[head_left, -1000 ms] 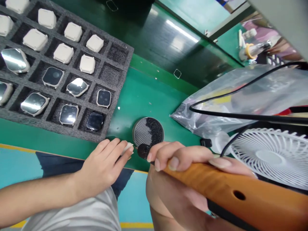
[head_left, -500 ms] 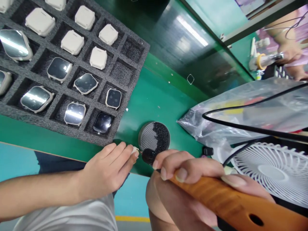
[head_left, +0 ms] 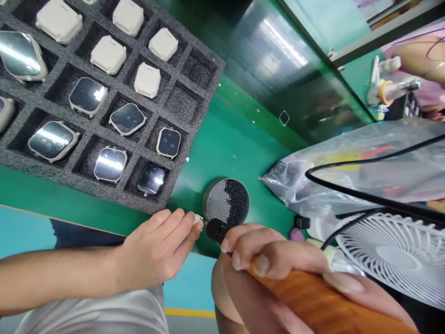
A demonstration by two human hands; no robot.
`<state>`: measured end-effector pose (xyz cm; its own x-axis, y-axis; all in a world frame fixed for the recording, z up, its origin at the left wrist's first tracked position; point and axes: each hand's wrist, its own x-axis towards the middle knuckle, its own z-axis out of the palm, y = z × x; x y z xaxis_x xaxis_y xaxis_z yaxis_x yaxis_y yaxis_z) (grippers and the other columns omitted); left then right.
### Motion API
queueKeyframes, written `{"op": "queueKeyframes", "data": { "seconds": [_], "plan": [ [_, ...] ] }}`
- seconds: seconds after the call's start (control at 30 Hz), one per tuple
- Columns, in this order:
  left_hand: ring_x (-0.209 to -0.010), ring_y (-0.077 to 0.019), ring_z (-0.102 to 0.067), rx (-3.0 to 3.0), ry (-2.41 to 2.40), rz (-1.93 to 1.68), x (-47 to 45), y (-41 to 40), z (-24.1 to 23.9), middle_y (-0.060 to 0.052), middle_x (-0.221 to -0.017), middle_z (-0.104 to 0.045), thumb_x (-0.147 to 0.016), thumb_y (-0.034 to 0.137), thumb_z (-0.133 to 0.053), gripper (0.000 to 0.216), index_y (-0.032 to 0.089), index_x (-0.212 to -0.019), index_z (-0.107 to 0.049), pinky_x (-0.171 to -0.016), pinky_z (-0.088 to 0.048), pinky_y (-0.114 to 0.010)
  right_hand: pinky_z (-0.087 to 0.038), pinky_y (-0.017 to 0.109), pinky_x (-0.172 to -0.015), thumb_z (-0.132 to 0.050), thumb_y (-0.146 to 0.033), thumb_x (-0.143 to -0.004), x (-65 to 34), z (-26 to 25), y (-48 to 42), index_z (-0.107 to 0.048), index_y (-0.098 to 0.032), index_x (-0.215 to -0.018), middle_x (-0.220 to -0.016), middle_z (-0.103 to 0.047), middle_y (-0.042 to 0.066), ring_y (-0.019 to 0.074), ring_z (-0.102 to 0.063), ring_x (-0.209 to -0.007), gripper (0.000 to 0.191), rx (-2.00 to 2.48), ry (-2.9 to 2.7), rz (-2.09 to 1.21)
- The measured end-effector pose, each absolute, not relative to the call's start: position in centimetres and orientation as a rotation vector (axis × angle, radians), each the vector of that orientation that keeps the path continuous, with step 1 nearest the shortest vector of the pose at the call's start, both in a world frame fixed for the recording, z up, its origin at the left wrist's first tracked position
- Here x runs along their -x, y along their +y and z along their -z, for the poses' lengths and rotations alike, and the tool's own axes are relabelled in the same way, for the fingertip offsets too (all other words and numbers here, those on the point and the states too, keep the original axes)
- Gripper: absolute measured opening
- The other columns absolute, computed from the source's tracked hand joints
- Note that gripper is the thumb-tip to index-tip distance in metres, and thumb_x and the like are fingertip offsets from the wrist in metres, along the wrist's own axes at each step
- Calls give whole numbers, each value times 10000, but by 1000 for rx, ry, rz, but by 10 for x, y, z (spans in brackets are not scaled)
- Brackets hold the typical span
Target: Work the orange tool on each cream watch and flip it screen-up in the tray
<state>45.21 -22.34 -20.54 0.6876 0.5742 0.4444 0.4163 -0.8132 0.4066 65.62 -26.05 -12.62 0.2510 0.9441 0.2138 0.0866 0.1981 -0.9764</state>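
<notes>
My left hand (head_left: 158, 246) is closed on a small white piece (head_left: 198, 219), mostly hidden by my fingers; I cannot make out its kind. In my right hand (head_left: 278, 255) is an electric screwdriver (head_left: 313, 301) with an orange grip and a black nose. Its thin tip meets the white piece at my left fingertips. Just beyond the tip stands a round grey dish (head_left: 214, 197) with a perforated floor, partly covered by small black bits (head_left: 237, 202). The grey foam tray (head_left: 139, 204) at upper left holds watches (head_left: 110, 163), some screen up, others white back up (head_left: 147, 80).
On the right lie a clear plastic bag (head_left: 330, 167), a black cable (head_left: 347, 185) and a white fan (head_left: 389, 255). A glossy dark panel (head_left: 271, 60) stands at the back. Another person's arm (head_left: 417, 58) shows at upper right near a clear bottle (head_left: 392, 90).
The view has shifted slightly, so the tray, dish and bag appear a little further right. Both hands keep their grips, with the screwdriver tip still at the white piece.
</notes>
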Motion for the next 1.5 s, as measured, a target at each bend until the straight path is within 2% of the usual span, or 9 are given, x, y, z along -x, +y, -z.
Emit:
{"op": "queueKeyframes", "data": {
  "seconds": [0.17, 0.3, 0.4, 0.57, 0.77, 0.9, 1.13, 1.33, 1.5],
  "plan": [
    [-1136, -295, -680, -2638, 779, -820, -451, -224, 205, -153, -1271, -783, -1054, 121, -542, 315, 47, -1281, -748, -965, -483, -427, -623, 545, -666, -390, -574, -1044, -690, 121, -250, -751, -276, -991, -698, -602, 33, 259, -659, -698, 471, 1255, -1387, -1249],
    [-1121, -299, -688, -2630, 785, -834, -452, -223, 204, -162, -1259, -785, -1053, 114, -534, 311, 40, -1264, -750, -954, -485, -428, -609, 488, -648, -594, -495, -990, -667, 125, -250, -677, -351, -1217, -836, -658, 8, 226, -669, -723, 282, 1210, -1322, -962],
    [-1096, -295, -694, -2627, 785, -849, -453, -222, 204, -165, -1238, -788, -1054, 109, -534, 299, 33, -1243, -752, -939, -488, -425, -597, 457, -623, -704, -527, -930, -629, 131, -249, -615, -294, -1309, -937, -666, 5, 200, -663, -738, 453, 1168, -1135, -737],
    [-1082, -284, -688, -2638, 798, -830, -454, -222, 204, -152, -1216, -785, -1041, 113, -592, 262, 47, -1237, -752, -916, -488, -415, -560, 436, -599, -554, -445, -1014, -603, 127, -238, -660, -233, -1189, -883, -667, 0, 174, -638, -696, 294, 1159, -990, -629],
    [-1198, -298, -661, -2690, 780, -719, -450, -224, 204, -131, -1354, -746, -1067, 225, -635, 314, 102, -1343, -724, -950, -490, -435, -546, 402, -599, -488, -643, -1003, -636, 128, -243, -682, -290, -1260, -896, -617, -31, 151, -607, -683, 478, 1155, -952, -518],
    [-1278, -333, -638, -2690, 647, -663, -448, -224, 205, -164, -1477, -683, -1092, 138, -459, 368, 65, -1355, -706, -1022, -493, -491, -569, 395, -578, -564, -627, -983, -656, 140, -245, -698, -325, -1263, -878, -637, -31, 158, -619, -663, 433, 1109, -972, -506],
    [-1231, -353, -653, -2645, 715, -668, -452, -226, 205, -195, -1378, -715, -1046, 262, -680, 294, 67, -1262, -722, -995, -526, -497, -543, 377, -528, -622, -653, -923, -651, 143, -239, -712, -297, -1141, -802, -616, -25, 172, -603, -601, 427, 1144, -829, -466],
    [-1319, -398, -614, -2589, 603, -616, -446, -223, 202, -222, -1504, -647, -1011, 56, -430, 373, 39, -1254, -713, -1012, -492, -539, -537, 381, -544, -610, -647, -921, -654, 143, -239, -700, -312, -1129, -794, -595, -22, 178, -593, -614, 405, 1168, -837, -493],
    [-1289, -368, -621, -2598, 620, -642, -447, -222, 203, -203, -1454, -681, -1035, 68, -498, 318, 60, -1271, -712, -1026, -493, -524, -528, 378, -565, -594, -680, -922, -651, 145, -241, -675, -308, -1208, -820, -589, -31, 168, -582, -633, 476, 1162, -852, -492]
  ]
}}
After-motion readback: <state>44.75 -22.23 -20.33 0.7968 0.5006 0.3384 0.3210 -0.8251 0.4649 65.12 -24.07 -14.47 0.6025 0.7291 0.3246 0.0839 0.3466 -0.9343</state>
